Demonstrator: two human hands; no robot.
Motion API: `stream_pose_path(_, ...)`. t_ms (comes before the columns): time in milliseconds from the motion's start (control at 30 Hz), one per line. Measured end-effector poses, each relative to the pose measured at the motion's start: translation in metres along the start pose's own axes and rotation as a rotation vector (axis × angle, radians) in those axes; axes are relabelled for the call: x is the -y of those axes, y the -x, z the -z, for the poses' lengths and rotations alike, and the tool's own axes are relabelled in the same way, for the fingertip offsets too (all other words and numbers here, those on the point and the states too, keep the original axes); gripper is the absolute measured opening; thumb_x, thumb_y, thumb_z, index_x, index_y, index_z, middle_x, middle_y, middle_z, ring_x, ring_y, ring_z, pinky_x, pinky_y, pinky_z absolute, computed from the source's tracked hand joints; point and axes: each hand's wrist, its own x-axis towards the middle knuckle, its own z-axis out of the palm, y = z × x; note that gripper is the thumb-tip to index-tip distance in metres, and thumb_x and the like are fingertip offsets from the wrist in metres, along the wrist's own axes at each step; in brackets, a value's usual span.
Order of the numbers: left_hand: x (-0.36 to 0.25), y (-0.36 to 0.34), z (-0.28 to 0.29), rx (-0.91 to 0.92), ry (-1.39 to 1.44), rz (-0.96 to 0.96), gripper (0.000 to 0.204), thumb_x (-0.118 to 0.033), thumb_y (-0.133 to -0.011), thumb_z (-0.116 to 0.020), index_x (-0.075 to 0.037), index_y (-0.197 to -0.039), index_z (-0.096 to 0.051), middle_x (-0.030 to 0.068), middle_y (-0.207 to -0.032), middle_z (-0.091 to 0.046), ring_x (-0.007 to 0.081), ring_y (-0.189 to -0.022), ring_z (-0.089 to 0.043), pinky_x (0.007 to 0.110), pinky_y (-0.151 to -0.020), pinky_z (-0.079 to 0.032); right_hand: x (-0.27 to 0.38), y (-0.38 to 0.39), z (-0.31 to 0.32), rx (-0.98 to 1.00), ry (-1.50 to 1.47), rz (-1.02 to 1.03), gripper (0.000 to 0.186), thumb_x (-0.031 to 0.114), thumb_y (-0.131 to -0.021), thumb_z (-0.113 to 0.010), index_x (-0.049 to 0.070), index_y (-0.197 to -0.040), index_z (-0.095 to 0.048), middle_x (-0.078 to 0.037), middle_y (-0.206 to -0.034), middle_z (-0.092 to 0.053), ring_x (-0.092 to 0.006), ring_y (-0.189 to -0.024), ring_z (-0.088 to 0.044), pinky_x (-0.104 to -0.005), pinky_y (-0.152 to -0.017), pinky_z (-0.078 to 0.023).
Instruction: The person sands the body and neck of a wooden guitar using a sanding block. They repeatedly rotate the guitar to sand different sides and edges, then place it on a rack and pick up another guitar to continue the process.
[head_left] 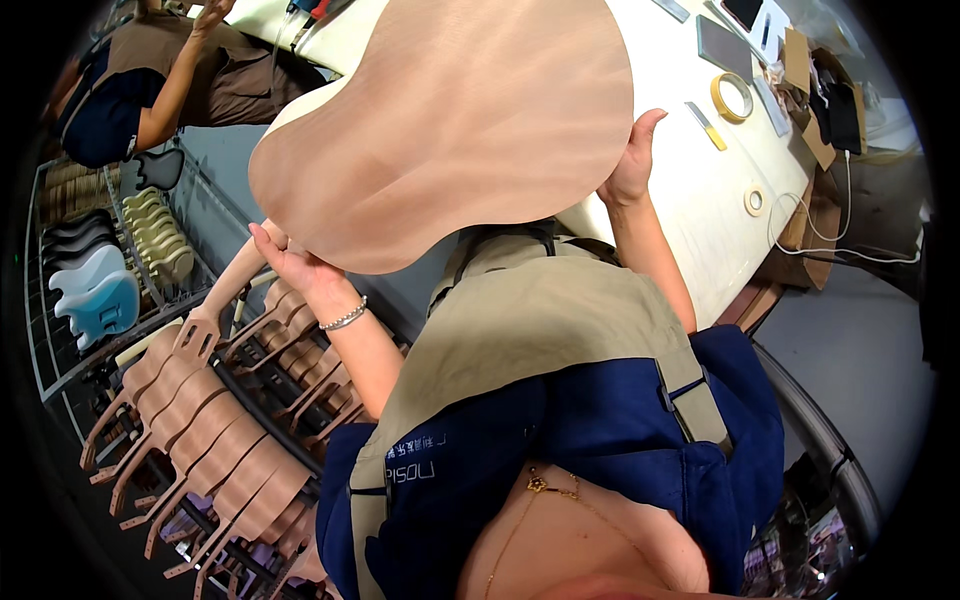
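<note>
A large, unfinished wooden guitar is held up in front of me, its broad, smooth, curved face turned upward. A pale neck with a slotted headstock runs down and left from its narrower end. My left hand closes around the edge by the neck, with the thumb showing and the other fingers partly hidden beneath. At the wide end, my right hand grips the right edge. Its thumb points up, and its fingers go out of sight behind the wood.
A cream-topped table bears a tape roll, a smaller roll and a yellow-handled blade. Left, a rack holds several wooden guitars; beyond, shelves carry coloured guitar bodies. Another person works at far left.
</note>
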Motion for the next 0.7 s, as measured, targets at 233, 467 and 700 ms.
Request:
stream_pose_path(233,-0.003,0.000,-0.001,0.182,-0.004,-0.099,0.063,-0.054,-0.083,-0.047,-0.003,-0.120,-0.045,0.0111,-0.116,-0.051,0.0247,-0.105,-0.052,0.039,-0.087,-0.045,0.000,-0.003,0.018,0.226,0.015,0.078,0.082,0.064,-0.087,-0.011,-0.001,-0.131,-0.036,-0.012,-0.127,-0.047,-0.0220,-0.115,-0.045,-0.0331,-0.096,-0.038)
stream_pose_path(467,-0.003,-0.001,0.000,0.135,0.014,-0.016,0.059,-0.052,-0.084,-0.049,-0.003,-0.117,-0.049,0.0105,-0.114,-0.055,0.0247,-0.104,-0.053,0.041,-0.088,-0.046,0.013,0.002,-0.002,0.134,0.011,-0.014,0.081,0.062,-0.088,-0.009,-0.001,-0.133,-0.032,-0.013,-0.130,-0.044,-0.0226,-0.118,-0.043,-0.0336,-0.098,-0.037)
stream_pose_path(700,0.002,-0.024,0.020,0.063,0.054,0.085,0.057,-0.046,-0.084,-0.055,0.003,-0.111,-0.051,0.0146,-0.114,-0.056,0.0248,-0.105,-0.054,0.041,-0.088,-0.047,0.037,0.003,-0.029,0.129,0.348,-0.054,0.082,0.062,-0.087,-0.002,0.000,-0.137,-0.025,-0.015,-0.132,-0.041,-0.0238,-0.121,-0.042,-0.0350,-0.100,-0.036)
